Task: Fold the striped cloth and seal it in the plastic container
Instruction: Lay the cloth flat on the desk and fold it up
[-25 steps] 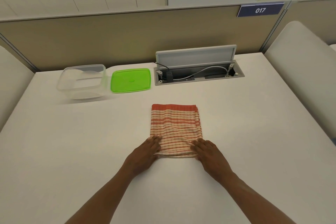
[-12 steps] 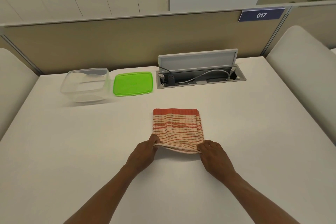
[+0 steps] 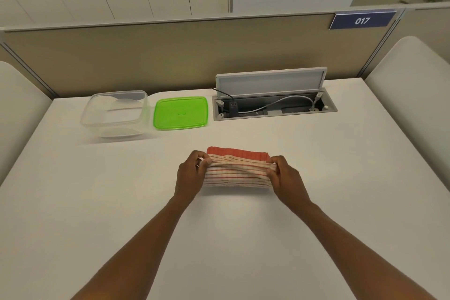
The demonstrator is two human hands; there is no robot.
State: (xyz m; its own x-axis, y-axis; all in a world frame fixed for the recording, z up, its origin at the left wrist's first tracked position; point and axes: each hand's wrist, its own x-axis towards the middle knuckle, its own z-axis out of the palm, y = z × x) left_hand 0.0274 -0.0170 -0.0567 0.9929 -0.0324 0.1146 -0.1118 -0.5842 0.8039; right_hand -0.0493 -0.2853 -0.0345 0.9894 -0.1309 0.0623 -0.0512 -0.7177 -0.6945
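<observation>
The red-and-cream striped cloth (image 3: 237, 173) lies in the middle of the white table, folded into a short wide bundle. My left hand (image 3: 191, 174) pinches its left end and my right hand (image 3: 283, 175) pinches its right end, holding the near edge folded over toward the red far band. The clear plastic container (image 3: 115, 114) stands open at the back left. Its green lid (image 3: 181, 112) lies flat just right of it. Both are well beyond my hands.
An open cable box (image 3: 274, 105) with a raised flap and cords sits in the table at the back right. A beige partition (image 3: 170, 56) closes the far edge. White padded seats flank the table on the left (image 3: 17, 105) and right (image 3: 411, 95).
Both hands picked up the cloth's near edge and carried it away from me over the rest, so the cloth is now about half as deep.
</observation>
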